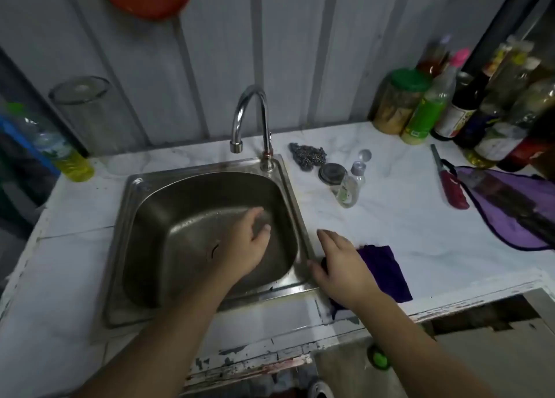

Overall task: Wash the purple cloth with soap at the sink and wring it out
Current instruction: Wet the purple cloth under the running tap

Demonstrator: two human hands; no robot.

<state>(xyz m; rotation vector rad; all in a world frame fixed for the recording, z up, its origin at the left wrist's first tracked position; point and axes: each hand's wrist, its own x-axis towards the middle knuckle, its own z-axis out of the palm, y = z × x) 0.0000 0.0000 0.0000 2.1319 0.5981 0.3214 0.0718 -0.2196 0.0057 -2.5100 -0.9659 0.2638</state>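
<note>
Head view. Purple cloth (387,270) lies flat on the white marble-pattern surface (375,217), just right of the sink (207,238) rim, near the front edge. Right hand (342,265) rests on the cloth's left part, fingers fairly straight and spread, thumb toward the rim; palm covers what is under it, so a pinch cannot be confirmed. Reads as pressing, not gripping. Left hand (249,241) hangs inside the basin, fingers loosely bent, holding nothing; somewhat blurred. The two hands are apart, the rim between them.

Faucet (250,118) arches over the back of the basin; no water stream visible. Basin floor looks wet or speckled.

Handling, judged: cloth is thin, soft, light, will fold and drape when lifted. Dry now, as far as can be told; it will get heavier and clingier once soaked, and slippery with soap. Best hold: bunch the near left edge under the right palm, then drag or lift over the rim.

Room: path from cloth to basin is short and unobstructed. Small clear bottle (348,190) and steel scourer (307,154) sit near the right rear corner of the sink, well apart from that path. A yellow-liquid bottle (64,154), possibly soap, stands at far left, reachable by the left hand. Cloth sits close to the surface's chipped front edge; a careless pull toward the body could drop it.
</note>
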